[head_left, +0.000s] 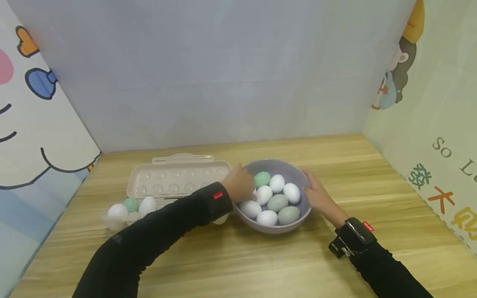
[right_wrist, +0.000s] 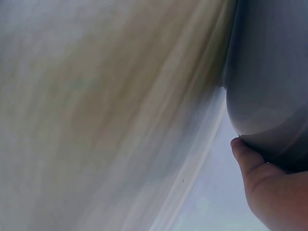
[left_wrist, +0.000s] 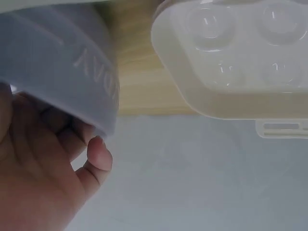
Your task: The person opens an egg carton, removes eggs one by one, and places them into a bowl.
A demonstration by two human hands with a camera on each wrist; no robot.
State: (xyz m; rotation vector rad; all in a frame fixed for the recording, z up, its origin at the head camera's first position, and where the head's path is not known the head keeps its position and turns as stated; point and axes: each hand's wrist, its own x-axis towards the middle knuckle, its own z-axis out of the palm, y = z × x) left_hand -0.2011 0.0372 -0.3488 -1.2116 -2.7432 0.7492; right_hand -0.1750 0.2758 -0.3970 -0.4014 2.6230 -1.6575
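Observation:
A grey-purple bowl holds several white eggs, a green egg and grey-green eggs. My left hand reaches over its left rim, fingers pointing down among the eggs. In the left wrist view, the fingers of that hand bend behind the bowl's rim; whether they hold an egg is hidden. My right hand grips the bowl's right rim. The right wrist view has the right hand against the bowl's side.
A clear plastic egg carton lies with its lid raised, left of the bowl. White eggs and a green egg sit at its left end; my left sleeve covers part of it. A pale wall stands behind the wooden table.

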